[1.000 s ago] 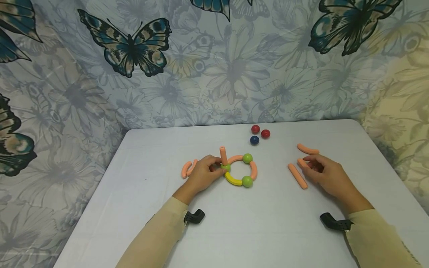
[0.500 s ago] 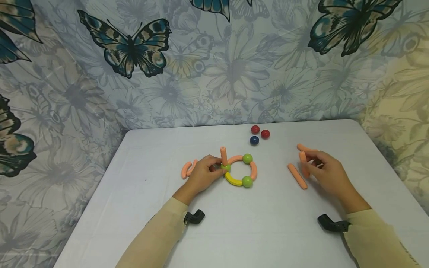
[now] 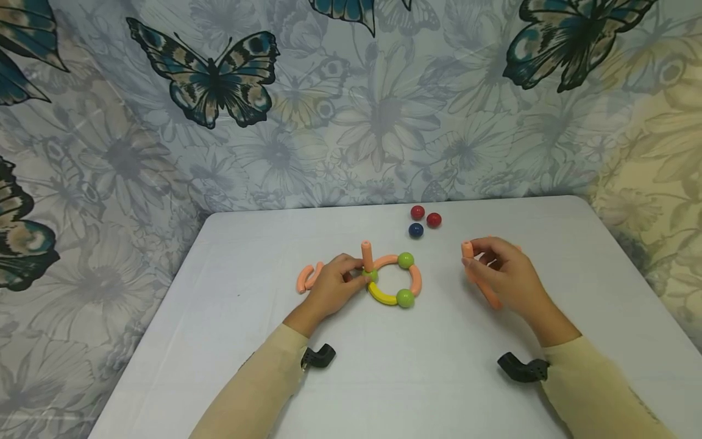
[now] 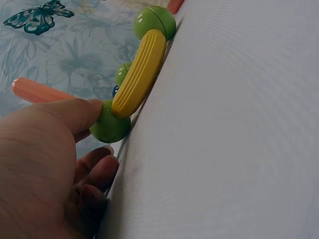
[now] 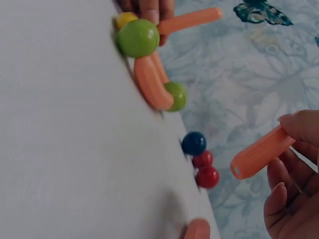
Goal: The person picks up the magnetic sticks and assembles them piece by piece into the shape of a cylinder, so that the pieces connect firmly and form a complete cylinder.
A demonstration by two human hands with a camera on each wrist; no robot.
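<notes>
Two hands busy. Right hand (image 3: 507,277) pinches straight orange stick (image 5: 261,152) off counter (image 3: 417,372), long axis near upright. Ring of curved pieces and green balls (image 3: 396,279) lies to its left, nearer left hand (image 3: 331,286), which pinches green ball (image 4: 110,124) under upright orange stick (image 3: 365,255); stick-to-ball contact probably hidden.
</notes>
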